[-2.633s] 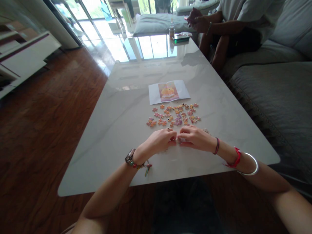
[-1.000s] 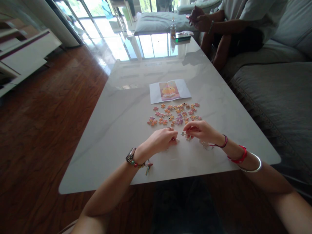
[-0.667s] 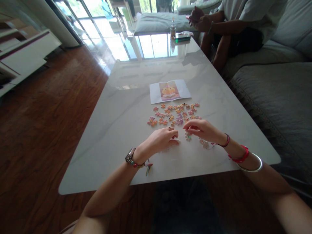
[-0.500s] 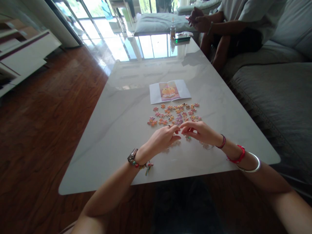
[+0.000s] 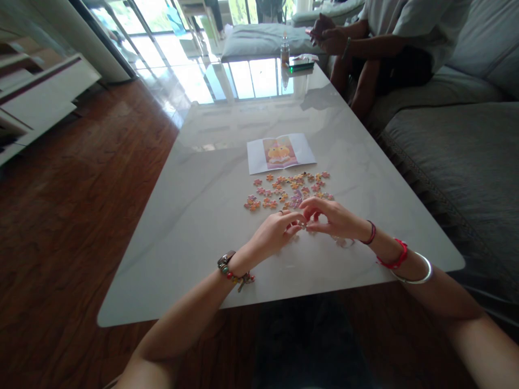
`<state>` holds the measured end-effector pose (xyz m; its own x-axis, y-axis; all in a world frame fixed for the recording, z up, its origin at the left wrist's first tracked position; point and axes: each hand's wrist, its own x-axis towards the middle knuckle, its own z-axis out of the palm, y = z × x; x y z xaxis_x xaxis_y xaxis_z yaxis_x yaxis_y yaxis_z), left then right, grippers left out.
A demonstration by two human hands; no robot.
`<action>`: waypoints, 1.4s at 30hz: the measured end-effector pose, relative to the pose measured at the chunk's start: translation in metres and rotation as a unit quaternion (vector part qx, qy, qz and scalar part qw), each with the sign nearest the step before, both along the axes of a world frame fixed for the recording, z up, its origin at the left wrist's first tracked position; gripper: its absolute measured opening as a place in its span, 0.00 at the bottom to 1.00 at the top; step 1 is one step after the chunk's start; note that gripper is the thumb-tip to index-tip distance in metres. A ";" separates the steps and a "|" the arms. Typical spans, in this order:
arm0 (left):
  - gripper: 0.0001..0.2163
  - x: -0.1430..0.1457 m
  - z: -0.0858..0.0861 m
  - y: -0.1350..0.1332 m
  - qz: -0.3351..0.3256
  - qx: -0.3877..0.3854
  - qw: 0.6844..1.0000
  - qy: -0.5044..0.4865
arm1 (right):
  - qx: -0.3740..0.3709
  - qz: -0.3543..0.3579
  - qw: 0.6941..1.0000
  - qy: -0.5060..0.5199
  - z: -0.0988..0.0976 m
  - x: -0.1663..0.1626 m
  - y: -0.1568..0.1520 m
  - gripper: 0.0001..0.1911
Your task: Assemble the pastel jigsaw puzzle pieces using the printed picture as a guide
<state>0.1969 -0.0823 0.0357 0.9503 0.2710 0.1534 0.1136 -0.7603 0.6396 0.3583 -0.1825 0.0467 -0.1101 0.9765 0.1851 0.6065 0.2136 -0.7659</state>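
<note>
Flower-shaped jigsaw puzzle pieces [image 5: 270, 203] in orange, pink and yellow lie scattered on the white marble-look table [image 5: 194, 227]. A purple cluster of pieces [image 5: 296, 198] sits just beyond my fingers. My left hand [image 5: 271, 232] and my right hand [image 5: 334, 217] meet fingertip to fingertip at a small puzzle piece [image 5: 304, 226], both closed around it in a pinch. The fingers cover most of that piece. Behind the loose pieces lies a creased sheet of paper [image 5: 256, 155] printed with a yellow cartoon figure.
At the table's far end stand a bottle [image 5: 285, 51] and a dark box with a green edge [image 5: 300, 67]. Another person [image 5: 413, 32] sits on the grey sofa [image 5: 450, 135] to the right. A white cabinet [image 5: 48, 92] is at the left, across the wooden floor.
My left hand has shifted slightly right, towards my right hand. The right thumb has spread away from its fingers, and a small piece now shows between the two hands' fingertips.
</note>
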 end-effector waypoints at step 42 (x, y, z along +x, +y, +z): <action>0.06 0.011 -0.011 -0.009 0.095 -0.015 0.995 0.026 | -0.008 0.028 0.985 -0.170 -0.002 0.014 -0.004 0.04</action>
